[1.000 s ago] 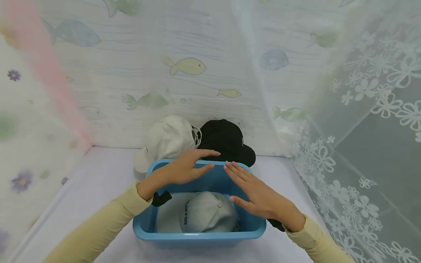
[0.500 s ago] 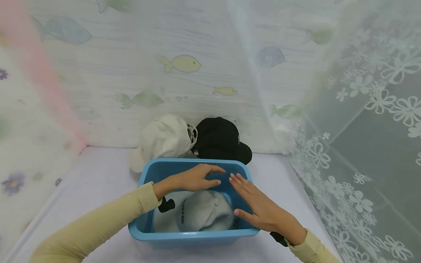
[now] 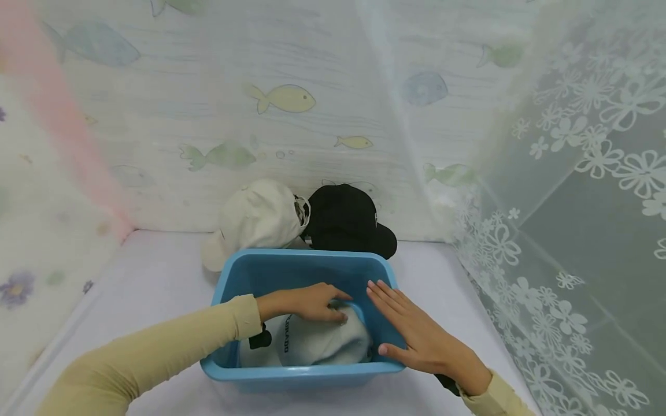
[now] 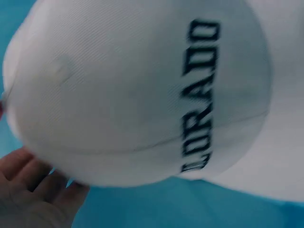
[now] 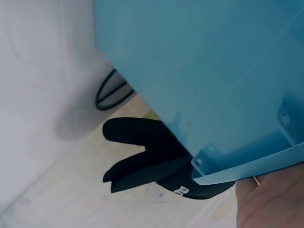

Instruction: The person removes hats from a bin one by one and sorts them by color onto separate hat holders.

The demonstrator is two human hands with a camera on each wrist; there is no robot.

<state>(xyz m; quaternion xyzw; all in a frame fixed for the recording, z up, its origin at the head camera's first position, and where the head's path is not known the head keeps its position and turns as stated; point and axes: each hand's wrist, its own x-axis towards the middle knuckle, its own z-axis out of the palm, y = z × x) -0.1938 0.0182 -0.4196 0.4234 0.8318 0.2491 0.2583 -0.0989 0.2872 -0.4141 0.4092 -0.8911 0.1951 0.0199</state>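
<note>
A pale grey cap with dark lettering lies in the blue plastic tub, its brim to the left. My left hand reaches over the crown, thumb and fingers spread apart. From the left wrist, the fingers of that hand are at the edge of the cap's crown; whether they press on it cannot be told. My right hand is held with straight fingers over the tub's right rim. The right wrist view shows part of that hand beside the rim, gripping nothing visible.
Behind the tub sit a cream cap and a black cap, side by side against the fish-patterned curtain. White cloth covers the surface. A sheer flowered curtain hangs on the right.
My left hand has come down and forward from above the tub's far rim to the cap's crown. My right hand has lowered slightly, fingers still straight. The cap stays put.
</note>
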